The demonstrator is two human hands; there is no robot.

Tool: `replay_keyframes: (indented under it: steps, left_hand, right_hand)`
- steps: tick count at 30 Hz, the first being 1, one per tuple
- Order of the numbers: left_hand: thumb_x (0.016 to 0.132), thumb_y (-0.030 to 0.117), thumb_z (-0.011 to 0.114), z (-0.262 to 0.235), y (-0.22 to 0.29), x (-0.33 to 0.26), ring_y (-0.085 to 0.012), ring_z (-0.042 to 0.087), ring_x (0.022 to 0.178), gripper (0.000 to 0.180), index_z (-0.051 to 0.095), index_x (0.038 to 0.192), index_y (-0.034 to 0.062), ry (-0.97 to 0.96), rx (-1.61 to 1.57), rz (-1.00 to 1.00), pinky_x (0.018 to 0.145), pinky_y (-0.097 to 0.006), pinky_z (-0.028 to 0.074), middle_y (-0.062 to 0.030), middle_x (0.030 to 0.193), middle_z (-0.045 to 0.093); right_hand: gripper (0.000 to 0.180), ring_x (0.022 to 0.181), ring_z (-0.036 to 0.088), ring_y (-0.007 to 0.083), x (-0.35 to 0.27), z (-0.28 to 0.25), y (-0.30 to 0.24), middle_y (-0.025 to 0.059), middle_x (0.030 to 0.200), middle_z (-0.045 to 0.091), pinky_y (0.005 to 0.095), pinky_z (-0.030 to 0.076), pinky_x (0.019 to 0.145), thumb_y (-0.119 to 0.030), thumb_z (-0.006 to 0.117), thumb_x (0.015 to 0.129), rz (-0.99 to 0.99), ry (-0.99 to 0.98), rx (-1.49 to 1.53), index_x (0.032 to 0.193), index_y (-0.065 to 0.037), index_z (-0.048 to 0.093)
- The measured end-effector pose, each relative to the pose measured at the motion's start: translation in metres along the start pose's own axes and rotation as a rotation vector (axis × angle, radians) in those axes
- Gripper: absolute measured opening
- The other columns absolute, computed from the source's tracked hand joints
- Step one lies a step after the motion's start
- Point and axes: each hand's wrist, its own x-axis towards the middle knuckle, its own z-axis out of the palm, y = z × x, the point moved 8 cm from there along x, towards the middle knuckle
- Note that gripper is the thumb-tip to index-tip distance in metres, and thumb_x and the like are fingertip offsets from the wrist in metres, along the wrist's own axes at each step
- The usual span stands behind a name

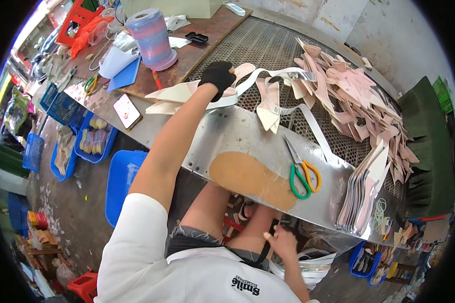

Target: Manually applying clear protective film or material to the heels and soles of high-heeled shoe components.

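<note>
My left hand [218, 81], in a black glove, reaches over the far edge of the metal worktop. Its fingers are closed on pale pink shoe-upper pieces [174, 95], joined to a white strip [250, 81] that loops rightward. More pale pieces [269, 103] hang along this strip. Low beside my right thigh is my bare right hand [284, 243], thumb and a finger apart, apparently holding nothing; its other fingers are partly hidden. A dark strap lies next to it. On the worktop rest scissors [302, 174] with green and orange handles and a tan oval patch [250, 177].
Loose shoe pieces [354, 86] heap on the mesh surface [237, 43]. A stack of pieces [361, 194] stands at the worktop's right end. At left are a phone [127, 111], a large wrapped roll [151, 38] and blue bins [119, 184]. White strips [313, 267] lie coiled below.
</note>
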Motion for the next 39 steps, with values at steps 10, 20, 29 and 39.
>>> replay_keyframes:
  steps: [10,20,29,39]
  left_hand:
    - [0.077,0.028,0.061,0.093,-0.015,0.081,-0.0299,0.060,0.103,0.032,0.062,0.105,0.0126,-0.163,0.130,-0.156,0.086,-0.041,0.049,-0.0122,0.108,0.062]
    - [0.078,0.036,0.057,0.087,-0.013,0.127,-0.0316,0.061,0.097,0.035,0.064,0.099,0.0084,0.260,-0.065,-0.211,0.086,-0.042,0.048,-0.0122,0.106,0.063]
    - [0.074,0.031,0.067,0.046,0.048,0.070,-0.0299,0.064,0.085,0.027,0.066,0.087,0.0076,-0.109,-0.278,0.210,0.074,-0.037,0.050,-0.0134,0.088,0.066]
    - [0.069,0.025,0.077,-0.099,0.091,-0.073,-0.0262,0.063,0.089,0.062,0.052,0.122,0.0060,0.116,-0.506,0.303,0.081,-0.034,0.050,-0.0121,0.107,0.062]
  right_hand:
    - [0.038,0.076,0.064,0.0374,0.001,0.032,0.110,0.0165,0.079,0.065,0.0461,0.050,0.068,-0.024,0.074,0.069,0.308,0.223,-0.089,0.099,-0.006,0.061]
    - [0.043,0.068,0.060,0.0089,0.024,-0.025,-0.007,0.0071,0.087,0.068,0.0240,0.049,0.064,-0.014,0.070,0.079,0.036,-0.140,0.595,0.117,-0.001,0.056]
    - [0.018,0.064,0.057,0.0211,0.157,-0.208,-0.145,0.0111,0.069,0.057,0.0326,0.043,0.059,-0.016,0.064,0.082,-0.451,0.531,0.350,0.087,0.001,0.060]
    - [0.011,0.062,0.055,0.0351,0.138,-0.293,-0.256,0.0177,0.072,0.056,0.0433,0.042,0.058,-0.011,0.054,0.086,-0.753,1.051,0.269,0.088,0.001,0.054]
